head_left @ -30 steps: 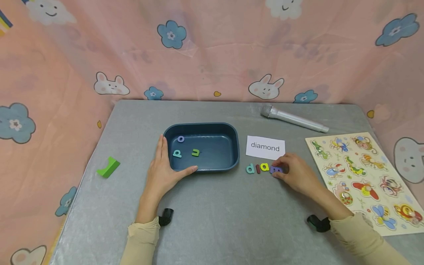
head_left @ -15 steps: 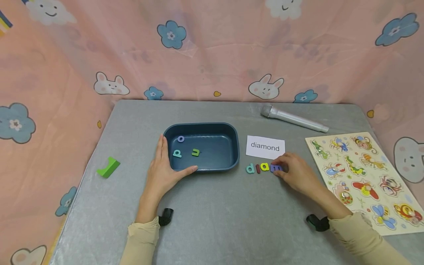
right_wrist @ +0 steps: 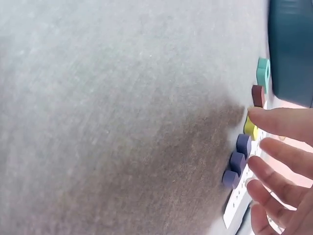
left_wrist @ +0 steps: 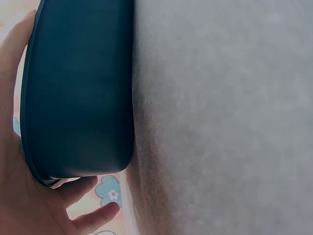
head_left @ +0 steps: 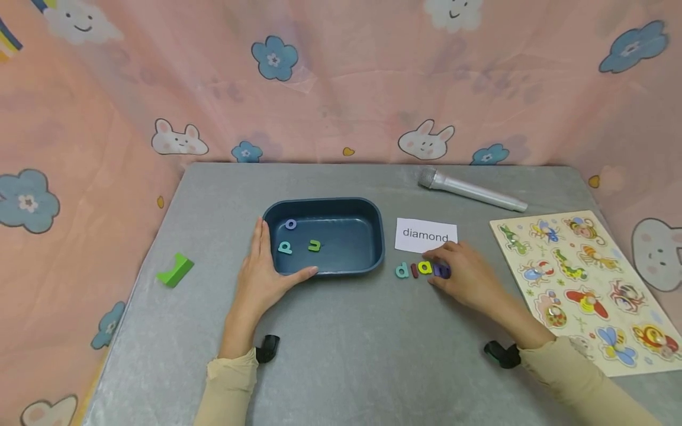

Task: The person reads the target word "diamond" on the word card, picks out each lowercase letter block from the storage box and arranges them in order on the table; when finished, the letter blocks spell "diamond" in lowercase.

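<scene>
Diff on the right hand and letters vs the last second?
Right hand slid left along the letter row: thumb and index tips were at the purple m, now at the yellow a. Whether it grips the a, or fully let go of the m, isn't clear. Unchanged: left hand on the tray, diamond card, letter order.

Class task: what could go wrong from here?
The right hand is close to the yellow a and purple m and might nudge them crooked.
In the head view it overlaps the diamond card, which could shift.
The left hand touches the tray; a push might slide the letters inside.
</scene>
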Tool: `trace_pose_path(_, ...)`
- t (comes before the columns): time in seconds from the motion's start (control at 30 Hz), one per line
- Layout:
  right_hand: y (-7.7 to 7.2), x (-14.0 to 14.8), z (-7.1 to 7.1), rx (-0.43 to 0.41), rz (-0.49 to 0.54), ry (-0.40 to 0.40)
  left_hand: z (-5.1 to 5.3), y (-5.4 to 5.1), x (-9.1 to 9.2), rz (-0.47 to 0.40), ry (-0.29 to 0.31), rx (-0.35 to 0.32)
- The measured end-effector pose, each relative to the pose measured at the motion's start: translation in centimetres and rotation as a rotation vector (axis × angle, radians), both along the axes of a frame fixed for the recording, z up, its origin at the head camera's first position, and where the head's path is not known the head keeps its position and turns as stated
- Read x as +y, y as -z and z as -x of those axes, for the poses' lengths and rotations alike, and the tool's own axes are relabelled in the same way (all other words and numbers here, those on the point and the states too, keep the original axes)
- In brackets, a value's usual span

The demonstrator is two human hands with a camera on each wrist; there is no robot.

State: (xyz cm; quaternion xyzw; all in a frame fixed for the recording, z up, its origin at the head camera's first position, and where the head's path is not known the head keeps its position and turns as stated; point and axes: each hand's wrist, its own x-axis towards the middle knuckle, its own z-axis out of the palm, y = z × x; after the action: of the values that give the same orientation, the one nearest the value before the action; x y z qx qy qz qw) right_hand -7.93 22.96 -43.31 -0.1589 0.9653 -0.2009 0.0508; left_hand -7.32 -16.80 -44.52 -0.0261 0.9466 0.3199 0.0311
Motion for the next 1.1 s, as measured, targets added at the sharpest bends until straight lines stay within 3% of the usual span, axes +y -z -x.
trace_pose_path(0.43, 0.2, -0.6, -0.1, -0.003, 0.031, 0.020, 0.0, 0.2, 0.0, -0.001, -0.001, 0.008)
trace_pose_path(0.67, -1.3, -3.2, 0.0, 0.103, 0.153, 0.035, 0.0, 0.1, 0.0, -0.002, -0.006, 0.011)
trace_pose_path(0.87, -1.9, -7.8, 0.6, 0.192, 0.321, -0.069, 0.0, 0.2, 0.0, -0.002, -0.007, 0.013)
trace_pose_path(1.0, -2.1, -11.1, 1.4, 0.149, 0.321, -0.159, -0.1, 0.3, 0.0, 0.002, -0.009, 0.005)
trace_pose_path(1.1, -2.1, -13.4, 2.6, 0.072, 0.284, -0.223, 0.0, 0.3, 0.0, 0.002, -0.006, 0.008)
